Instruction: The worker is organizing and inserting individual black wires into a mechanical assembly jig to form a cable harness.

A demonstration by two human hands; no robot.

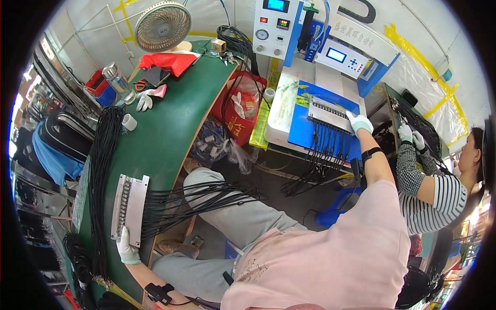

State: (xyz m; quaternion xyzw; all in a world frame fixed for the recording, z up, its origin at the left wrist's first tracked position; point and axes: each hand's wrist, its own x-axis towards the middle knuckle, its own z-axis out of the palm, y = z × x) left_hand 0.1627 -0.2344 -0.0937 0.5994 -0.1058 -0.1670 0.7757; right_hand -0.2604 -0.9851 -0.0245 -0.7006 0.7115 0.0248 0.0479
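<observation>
My left hand (127, 249), in a white glove, grips the near end of a silver metal cable fixture (136, 209) on the green table. A row of small connectors runs along that fixture, and black cables (173, 204) fan out from it to the right, over my leg. At the machine on the right, my gloved right hand (360, 123) holds the right end of a second metal fixture (330, 117). This one lies on the blue plate (302, 132), its black cables (325, 142) hanging over the front edge. My right fingertips are partly hidden against the fixture.
A long black cable bundle (102, 191) lies along the table's left side. On the green table (170, 124) stand a fan (163, 27), a glass bottle (119, 82) and a tape roll (129, 122). A red bag (243, 113) fills the gap. At right, a co-worker (434, 201) handles cables.
</observation>
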